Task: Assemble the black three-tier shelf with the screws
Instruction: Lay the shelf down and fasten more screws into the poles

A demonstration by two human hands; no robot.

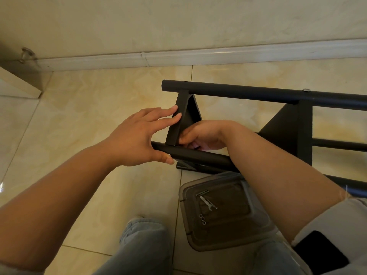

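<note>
A tiled floor [83, 120] fills most of the frame, meeting a pale wall [178, 22] and baseboard [198, 56] across the top. The black shelf [288, 135] lies on its side from the centre to the right edge, its round poles running left to right and its flat panels standing between them. The person's left hand [139, 137] reaches in from the lower left, fingers straight and spread, fingertips touching the end panel [178, 124] and thumb pressed against the near pole [198, 156]. The right hand [200, 136] sits just right of that panel, fingers curled under at the joint with the pole; what they grip cannot be told. Bottom centre, a clear plastic lid [222, 211] holds a small wrench [207, 203], screws [201, 193] and three nuts [202, 219].
</note>
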